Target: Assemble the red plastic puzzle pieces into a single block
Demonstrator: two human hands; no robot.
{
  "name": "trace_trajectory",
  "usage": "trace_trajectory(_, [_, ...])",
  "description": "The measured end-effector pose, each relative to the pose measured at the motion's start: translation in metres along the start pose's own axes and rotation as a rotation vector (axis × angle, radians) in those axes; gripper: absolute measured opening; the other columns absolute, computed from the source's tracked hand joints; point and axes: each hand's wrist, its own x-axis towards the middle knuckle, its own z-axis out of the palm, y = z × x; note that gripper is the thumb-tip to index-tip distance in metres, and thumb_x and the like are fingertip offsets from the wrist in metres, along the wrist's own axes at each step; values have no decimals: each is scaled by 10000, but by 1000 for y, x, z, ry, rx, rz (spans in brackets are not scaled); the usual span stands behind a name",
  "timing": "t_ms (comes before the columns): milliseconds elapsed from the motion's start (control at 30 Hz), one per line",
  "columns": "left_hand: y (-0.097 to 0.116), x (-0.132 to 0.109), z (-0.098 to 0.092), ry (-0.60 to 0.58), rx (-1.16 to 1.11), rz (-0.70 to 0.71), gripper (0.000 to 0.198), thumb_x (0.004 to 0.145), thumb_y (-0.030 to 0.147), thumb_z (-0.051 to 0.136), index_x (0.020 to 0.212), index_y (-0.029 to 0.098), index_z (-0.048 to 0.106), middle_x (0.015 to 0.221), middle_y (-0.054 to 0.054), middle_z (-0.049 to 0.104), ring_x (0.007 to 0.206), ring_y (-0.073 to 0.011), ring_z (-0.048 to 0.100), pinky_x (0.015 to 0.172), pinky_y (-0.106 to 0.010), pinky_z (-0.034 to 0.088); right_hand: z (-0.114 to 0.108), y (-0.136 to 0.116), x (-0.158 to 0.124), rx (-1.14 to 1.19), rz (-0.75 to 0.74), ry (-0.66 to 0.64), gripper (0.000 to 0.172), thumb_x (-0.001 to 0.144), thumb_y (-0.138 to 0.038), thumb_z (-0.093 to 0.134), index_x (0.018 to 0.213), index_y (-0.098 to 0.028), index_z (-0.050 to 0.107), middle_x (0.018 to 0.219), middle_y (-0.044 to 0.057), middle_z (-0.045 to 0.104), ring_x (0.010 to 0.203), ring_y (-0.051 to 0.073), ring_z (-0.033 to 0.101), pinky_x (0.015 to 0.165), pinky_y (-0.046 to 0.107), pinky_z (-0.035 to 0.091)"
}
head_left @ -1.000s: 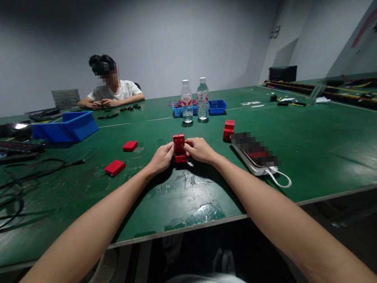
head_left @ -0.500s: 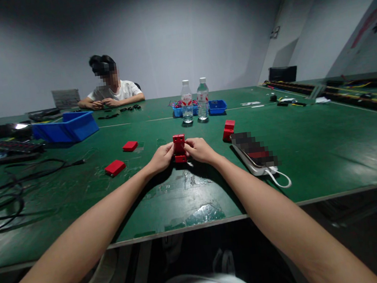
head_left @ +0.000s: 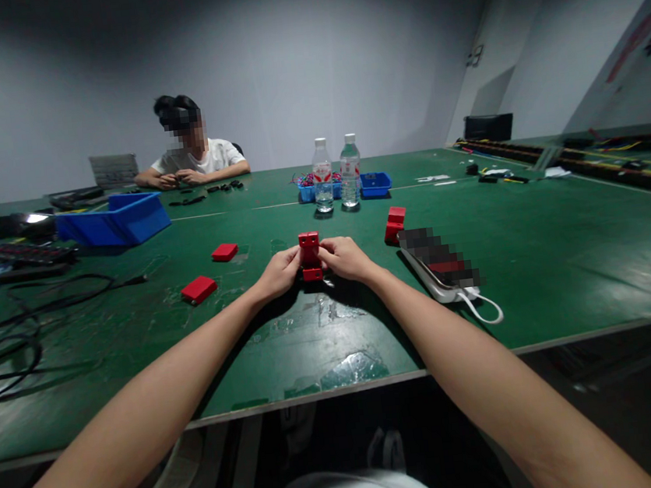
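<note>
Between my two hands a small red block-shaped part (head_left: 310, 254) stands upright on the green table, with small dark holes in its top and foot. My left hand (head_left: 280, 271) is closed on its left side, thumb and fingers pressed to it. From the right, my right hand (head_left: 346, 258) pinches the same part; its far fingers are hidden. Two flat red pieces lie to the left, a nearer red block (head_left: 198, 290) and a farther red block (head_left: 224, 252). Another red part (head_left: 395, 224), stepped in shape, stands to the right beside a phone.
The phone (head_left: 441, 258) rests on a white power bank with a white cable (head_left: 489, 310). Two water bottles (head_left: 322, 178) stand before small blue trays (head_left: 376, 184). A blue bin (head_left: 117, 221) and black cables (head_left: 25, 341) lie left. Across the table sits another person (head_left: 198, 157).
</note>
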Motion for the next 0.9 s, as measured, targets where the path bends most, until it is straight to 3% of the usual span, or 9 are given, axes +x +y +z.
trace_trajectory(900, [2,-1,-1,20,76,-31,609,861,627,374,1004,115,671,908,-71,708,871,-239,634,846,-336,479,4,6,-1,-98,-41,-20,268,936,-238,419,911,-128,662,890,93,703,742,152,597,680,234,376])
